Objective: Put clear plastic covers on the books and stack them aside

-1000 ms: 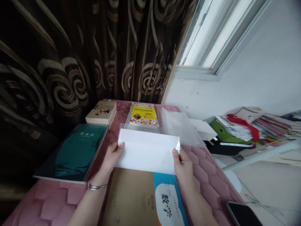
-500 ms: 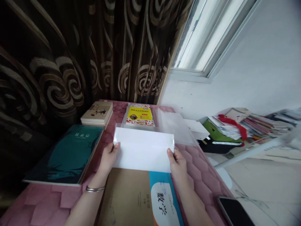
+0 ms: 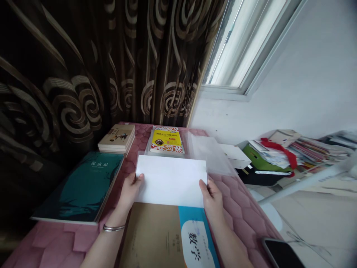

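Observation:
A white sheet [image 3: 171,180] spans the space between my hands, with a strip of clear plastic showing along its top edge. My left hand [image 3: 132,190] grips its left side, thumb on top, a metal bangle on the wrist. On the right side, my right hand [image 3: 213,195] pinches the edge in the same way. Just below the sheet lies a brown-covered book [image 3: 153,234], its top end meeting or passing under the sheet; I cannot tell which. Beside the brown cover shows a blue and white textbook cover [image 3: 195,238] with large characters.
Left on the pink quilted tabletop [image 3: 52,242] lies a teal book [image 3: 83,190], with small beige books [image 3: 118,137] behind. Farther back are a yellow book [image 3: 167,139] and clear plastic sleeves [image 3: 208,152]. A phone [image 3: 281,253] sits front right; a cluttered shelf [image 3: 309,167] stands beyond.
The whole view has shifted slightly, so everything appears a little lower. Both hands keep the same hold on the white sheet.

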A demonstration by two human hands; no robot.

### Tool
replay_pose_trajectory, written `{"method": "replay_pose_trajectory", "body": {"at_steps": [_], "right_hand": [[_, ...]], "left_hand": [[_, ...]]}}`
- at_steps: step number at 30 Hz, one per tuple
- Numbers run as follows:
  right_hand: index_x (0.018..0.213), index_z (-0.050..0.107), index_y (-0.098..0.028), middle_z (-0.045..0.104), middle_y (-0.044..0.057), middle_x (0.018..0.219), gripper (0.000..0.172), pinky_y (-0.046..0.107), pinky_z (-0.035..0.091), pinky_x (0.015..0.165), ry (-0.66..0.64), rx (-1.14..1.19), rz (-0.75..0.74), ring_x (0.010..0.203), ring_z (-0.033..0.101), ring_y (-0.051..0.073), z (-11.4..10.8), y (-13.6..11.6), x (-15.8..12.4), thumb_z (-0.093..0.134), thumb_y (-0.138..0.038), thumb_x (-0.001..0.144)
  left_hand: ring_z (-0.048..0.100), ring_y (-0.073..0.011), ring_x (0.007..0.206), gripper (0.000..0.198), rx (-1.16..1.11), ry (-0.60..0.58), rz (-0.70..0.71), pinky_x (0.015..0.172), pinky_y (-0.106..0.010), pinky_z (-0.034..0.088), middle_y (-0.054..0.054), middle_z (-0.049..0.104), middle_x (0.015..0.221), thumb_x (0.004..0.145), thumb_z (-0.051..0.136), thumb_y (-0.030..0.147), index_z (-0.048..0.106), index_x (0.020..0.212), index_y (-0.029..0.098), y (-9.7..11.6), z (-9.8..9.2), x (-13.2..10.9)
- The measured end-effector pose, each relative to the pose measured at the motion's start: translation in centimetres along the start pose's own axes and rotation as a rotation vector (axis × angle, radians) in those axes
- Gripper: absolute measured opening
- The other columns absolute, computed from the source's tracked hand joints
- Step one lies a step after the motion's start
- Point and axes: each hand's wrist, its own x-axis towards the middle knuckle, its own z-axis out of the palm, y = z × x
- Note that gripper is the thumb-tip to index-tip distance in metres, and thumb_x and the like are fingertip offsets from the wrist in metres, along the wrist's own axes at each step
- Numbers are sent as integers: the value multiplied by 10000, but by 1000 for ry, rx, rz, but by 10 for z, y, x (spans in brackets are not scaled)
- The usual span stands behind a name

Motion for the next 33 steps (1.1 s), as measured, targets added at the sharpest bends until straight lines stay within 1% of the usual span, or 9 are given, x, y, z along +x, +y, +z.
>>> {"method": "replay_pose_trajectory", "body": {"at_steps": [5,9,11,14,16,18,22,27,33], "right_hand": [[604,437,-225,418,-47,532,525,251,325,487,53,-154,-6,518,397,128,1,4,3,488,-716,783],[621,479,-226,459,-31,520,546,266,348,511,89,-233,-38,528,446,151,4,3,5,435,-746,779],[643,505,-220,490,-19,526,550,273,359,522,119,-244,-40,541,466,163,5,2,5,421,-744,787],[663,521,-216,520,-6,531,547,279,376,533,158,-225,-18,557,488,176,5,2,6,420,-737,797],[661,515,-218,530,-3,537,541,279,386,538,164,-201,1,565,496,178,4,4,6,436,-737,792],[654,496,-224,528,-9,547,537,275,390,539,154,-188,15,564,493,173,3,6,6,449,-742,787],[638,424,-239,479,-33,537,542,263,372,519,141,-184,19,538,462,153,3,10,7,425,-758,796],[626,411,-237,443,-44,538,542,266,358,528,145,-189,-6,534,432,142,4,11,8,428,-747,809],[747,523,-212,477,-41,598,444,259,369,522,45,49,50,578,458,151,1,7,4,556,-651,796]], "left_hand": [[524,-167,625,424,96,12,-3,571,-244,386,-23,621,657,680,630,578,642,731,157,1,-1,0],[441,-133,554,420,134,26,7,524,-234,318,22,513,545,668,619,591,559,605,180,8,0,3],[420,-124,530,435,133,-9,-15,497,-231,288,29,484,514,642,634,599,525,559,186,12,-1,5],[467,-136,546,405,89,-124,-54,498,-232,316,2,563,565,621,657,568,575,606,171,14,-3,6],[498,-146,561,382,83,-168,-48,520,-240,350,-16,606,605,638,646,543,608,654,163,12,-3,5],[499,-146,549,359,126,-131,-14,523,-242,354,-11,602,589,668,615,526,605,654,168,9,-2,3],[502,-153,523,336,222,18,49,505,-242,336,4,563,533,722,556,513,551,616,195,4,5,-2],[540,-183,551,369,280,49,59,531,-262,363,-12,589,569,772,512,538,588,683,188,-3,10,-6],[523,-168,576,368,214,78,80,564,-255,385,2,575,599,808,504,529,586,713,184,-12,11,-7]]}}
